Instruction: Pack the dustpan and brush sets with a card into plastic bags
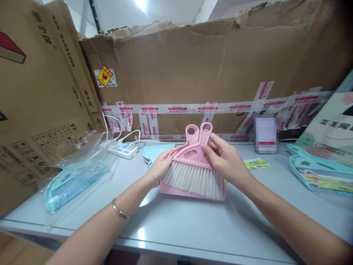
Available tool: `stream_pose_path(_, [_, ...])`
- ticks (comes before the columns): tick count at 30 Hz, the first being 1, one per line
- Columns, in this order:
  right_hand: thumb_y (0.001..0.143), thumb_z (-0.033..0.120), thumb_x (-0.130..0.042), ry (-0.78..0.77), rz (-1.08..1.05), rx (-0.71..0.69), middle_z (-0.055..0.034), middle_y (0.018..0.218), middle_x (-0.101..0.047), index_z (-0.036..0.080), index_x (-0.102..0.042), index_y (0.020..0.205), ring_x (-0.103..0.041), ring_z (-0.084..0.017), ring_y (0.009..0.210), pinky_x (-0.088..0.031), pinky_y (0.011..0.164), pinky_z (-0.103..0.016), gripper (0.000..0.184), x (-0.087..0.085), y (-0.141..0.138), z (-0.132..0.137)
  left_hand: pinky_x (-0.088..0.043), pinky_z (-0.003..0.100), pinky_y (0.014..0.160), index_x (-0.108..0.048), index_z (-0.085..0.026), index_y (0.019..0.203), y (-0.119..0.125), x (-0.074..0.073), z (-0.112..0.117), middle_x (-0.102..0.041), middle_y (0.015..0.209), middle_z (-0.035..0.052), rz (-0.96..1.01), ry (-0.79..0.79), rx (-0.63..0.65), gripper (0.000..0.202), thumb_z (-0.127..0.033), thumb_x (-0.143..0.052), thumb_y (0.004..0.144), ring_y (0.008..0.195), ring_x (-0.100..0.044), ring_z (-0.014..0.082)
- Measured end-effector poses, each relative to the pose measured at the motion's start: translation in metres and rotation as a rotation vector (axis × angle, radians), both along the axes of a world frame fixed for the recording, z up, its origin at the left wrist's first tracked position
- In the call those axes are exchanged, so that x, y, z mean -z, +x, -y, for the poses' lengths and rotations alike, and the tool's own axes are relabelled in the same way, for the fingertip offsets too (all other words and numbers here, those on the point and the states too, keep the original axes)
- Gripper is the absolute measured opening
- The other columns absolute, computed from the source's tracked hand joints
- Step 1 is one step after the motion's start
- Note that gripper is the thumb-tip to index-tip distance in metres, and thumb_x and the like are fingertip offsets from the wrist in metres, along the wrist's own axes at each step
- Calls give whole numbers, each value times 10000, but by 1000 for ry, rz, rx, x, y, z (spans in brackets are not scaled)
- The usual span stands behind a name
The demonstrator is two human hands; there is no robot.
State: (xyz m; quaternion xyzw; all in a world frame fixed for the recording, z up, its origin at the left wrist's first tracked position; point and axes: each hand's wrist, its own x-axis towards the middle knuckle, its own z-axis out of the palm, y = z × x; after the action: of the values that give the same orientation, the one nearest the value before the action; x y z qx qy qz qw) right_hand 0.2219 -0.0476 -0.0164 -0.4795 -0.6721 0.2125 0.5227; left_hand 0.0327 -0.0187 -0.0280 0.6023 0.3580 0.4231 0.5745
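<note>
A small pink brush with white bristles [194,176] lies nested in a pink dustpan [176,190], their two looped handles side by side at the top. The set stands tilted on the grey table [176,228]. My left hand [160,167] grips the set's left edge with curled fingers. My right hand [224,158] is closed on the brush's right side, fingertips on its pink back near the handle.
A teal brush set in a clear plastic bag [74,180] lies at the left. A white power strip [122,150] and another teal dustpan [154,151] sit behind. More teal dustpans [317,171] lie at the right. Cardboard walls [193,73] enclose the back and left.
</note>
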Motion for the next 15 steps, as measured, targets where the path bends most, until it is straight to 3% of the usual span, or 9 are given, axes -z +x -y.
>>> stream_pose_path(6, [864, 346, -466, -12, 88, 13, -1, 701, -541, 208, -534, 1190, -471, -153, 601, -381, 584, -274, 361, 1, -1, 3, -403, 360, 957, -615, -210, 1155, -1, 5, -3, -621, 1222, 73, 75, -91, -26, 431, -466, -579, 810, 1154, -537, 259])
stream_pose_path(10, [852, 307, -466, 111, 227, 128, -53, 801, -592, 198, -547, 1185, -513, -215, 757, -419, 701, -336, 360, 7, -10, 0, -384, 343, 990, -618, -224, 1144, 0, 4, -1, -586, 1276, 63, 27, 15, 8, 412, -489, -540, 838, 1187, -515, 233])
stream_pose_path(15, [869, 280, -452, 274, 360, 202, -91, 894, -555, 200, -556, 1217, -473, -255, 873, -413, 821, -416, 372, 16, -19, -5, -398, 326, 978, -563, -207, 1195, 2, 4, 3, -590, 1266, 70, -57, 110, 65, 481, -356, -686, 755, 1173, -527, 230])
